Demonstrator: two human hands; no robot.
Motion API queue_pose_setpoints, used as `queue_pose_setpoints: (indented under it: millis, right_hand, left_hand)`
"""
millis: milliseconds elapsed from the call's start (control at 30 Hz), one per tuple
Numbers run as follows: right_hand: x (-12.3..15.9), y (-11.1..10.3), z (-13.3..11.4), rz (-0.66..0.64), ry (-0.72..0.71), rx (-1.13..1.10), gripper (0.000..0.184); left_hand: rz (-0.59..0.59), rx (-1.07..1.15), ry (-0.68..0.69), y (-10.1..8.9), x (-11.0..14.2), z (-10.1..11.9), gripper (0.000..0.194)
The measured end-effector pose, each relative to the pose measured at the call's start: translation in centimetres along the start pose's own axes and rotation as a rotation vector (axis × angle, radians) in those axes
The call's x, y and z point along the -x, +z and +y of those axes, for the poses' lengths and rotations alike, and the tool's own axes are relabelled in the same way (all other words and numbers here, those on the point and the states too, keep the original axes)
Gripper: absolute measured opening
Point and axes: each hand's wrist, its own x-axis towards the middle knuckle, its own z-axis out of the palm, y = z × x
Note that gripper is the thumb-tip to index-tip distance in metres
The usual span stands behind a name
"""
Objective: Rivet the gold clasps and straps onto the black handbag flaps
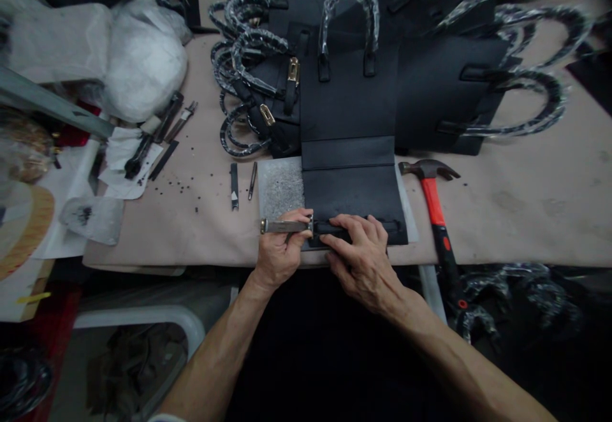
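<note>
A black leather bag panel (351,122) with a wrapped handle lies flat on the table, its lower flap (354,196) resting on a grey speckled slab (282,189). My left hand (280,250) is closed around a metal strap end with a gold tip (282,225), held level at the flap's near edge. My right hand (361,250) presses fingers down on the black strap (363,225) along that same edge, beside the left hand.
A red-handled hammer (437,211) lies right of the flap, its handle overhanging the table edge. Two small punches (234,186) lie left of the slab. Several black bags with wrapped handles (258,78) are piled behind. Tools, paper and white plastic bags (143,65) crowd the left.
</note>
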Motion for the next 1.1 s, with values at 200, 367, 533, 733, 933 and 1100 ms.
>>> queue_pose_setpoints:
  millis: [200, 367, 533, 733, 933, 1100]
  right_hand:
    - [-0.13, 0.04, 0.01, -0.019, 0.006, -0.009, 0.030]
    - [0.23, 0.20, -0.05, -0.033, 0.010, -0.016, 0.032]
    - [0.53, 0.53, 0.19, -0.001, -0.008, -0.026, 0.032]
    - [0.60, 0.72, 0.14, 0.025, -0.004, -0.030, 0.032]
    - [0.59, 0.58, 0.12, 0.017, -0.003, -0.025, 0.034]
    - [0.74, 0.84, 0.46, 0.027, -0.038, -0.026, 0.034]
  left_hand:
    - [-0.003, -0.006, -0.001, 0.01, -0.12, -0.02, 0.012]
    - [0.003, 0.014, -0.004, 0.07, -0.16, -0.06, 0.011]
    - [0.012, 0.057, -0.042, 0.01, -0.51, 0.22, 0.009]
    - [-0.033, -0.002, 0.004, 0.21, -0.59, 0.43, 0.009]
    - [-0.036, -0.041, 0.031, 0.43, -0.60, 0.36, 0.009]
    - [-0.025, -0.090, 0.056, 0.42, -0.63, 0.34, 0.008]
